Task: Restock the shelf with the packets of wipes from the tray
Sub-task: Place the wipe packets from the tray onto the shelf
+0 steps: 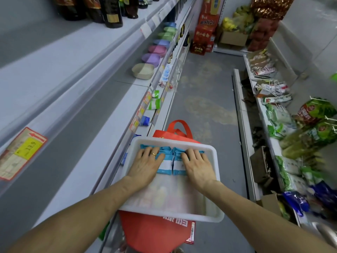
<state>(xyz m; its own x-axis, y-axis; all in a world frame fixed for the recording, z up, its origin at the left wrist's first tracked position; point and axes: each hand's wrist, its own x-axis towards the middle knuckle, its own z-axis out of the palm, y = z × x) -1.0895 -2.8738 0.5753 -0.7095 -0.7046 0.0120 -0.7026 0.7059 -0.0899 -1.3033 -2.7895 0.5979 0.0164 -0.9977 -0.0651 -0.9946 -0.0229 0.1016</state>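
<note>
Shelving (pixel 76 179) runs down the left side, with a yellow-and-red price tag (pixel 22 152) on the near rail. Dark bottles (pixel 111 13) stand on the top level. A row of pastel bowls (pixel 143 71) sits further along the deck below. Small green-and-white packs (pixel 155 104) and a blue pack (pixel 145 121) stand on the lower shelf edge, just left of the tray.

White tray (pixel 182 214) is centre frame, resting on a red bag (pixel 155 234) on the aisle floor. Packets of wipes (pixel 167 165), blue and white, lie in a row in the tray's far half; the near half shows only pale blurred contents.

Left hand (pixel 147 161) is palm down on the left packets, fingers spread and laid flat, with a ring on one finger. Right hand (pixel 197 165) mirrors it on the right packets, fingers also extended flat. Hands are apart, with two packets showing between them. Can't tell if the fingertips hook the packets' far edge.

Red cartons (pixel 206 28) are stacked at the aisle end. Green bagged goods (pixel 319 114) hang on the right-hand racks, partly blurred.
</note>
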